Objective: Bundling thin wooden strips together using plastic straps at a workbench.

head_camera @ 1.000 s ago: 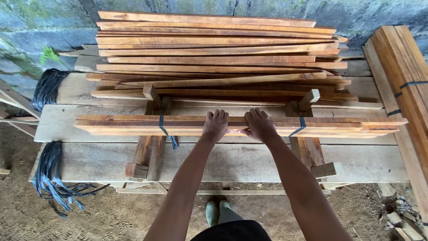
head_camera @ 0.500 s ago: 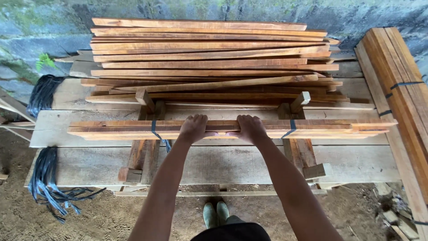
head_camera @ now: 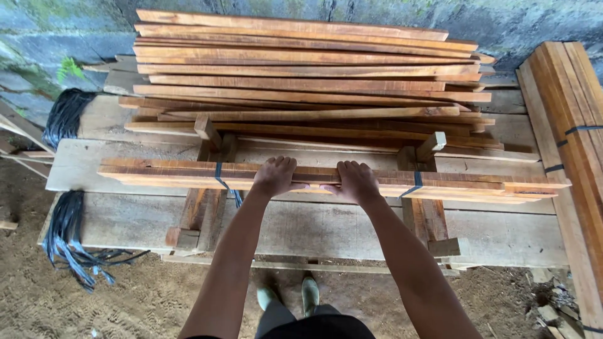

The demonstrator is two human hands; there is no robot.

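Reddish-brown wooden slats tied into one long bundle [head_camera: 326, 177] lie crosswise on two wooden cradles [head_camera: 202, 207] in the head view, the only view here, and both hands are on the bundle's middle. The left hand [head_camera: 274, 176] curls over the top with fingers wrapped toward the far edge, its grip clenched on the bundle; the right hand [head_camera: 356, 181] sits just beside it, likewise closed around the slats. Two dark plastic straps [head_camera: 220, 175] bind the bundle, one near each cradle, and a loose tail hangs from the left one. The cradles rest on a surface of pale rough planks [head_camera: 352, 229], and behind the bundle a loose heap of unbound slats [head_camera: 301, 75] is stacked against a mossy stone wall [head_camera: 69, 31]. A second strapped bundle [head_camera: 575, 125] lies along the right side, and hanks of dark strapping [head_camera: 66, 242] hang off the surface's left end. Both hands hold close together at the centre, so the long ends could tip or swing if the bundle is lifted unevenly, and an end could catch on a cradle's upright peg. If the straps are slack, single slats could slide out lengthwise. The person's feet [head_camera: 289, 295] stand on bare earth below the surface's edge, right where a dropped bundle would land.
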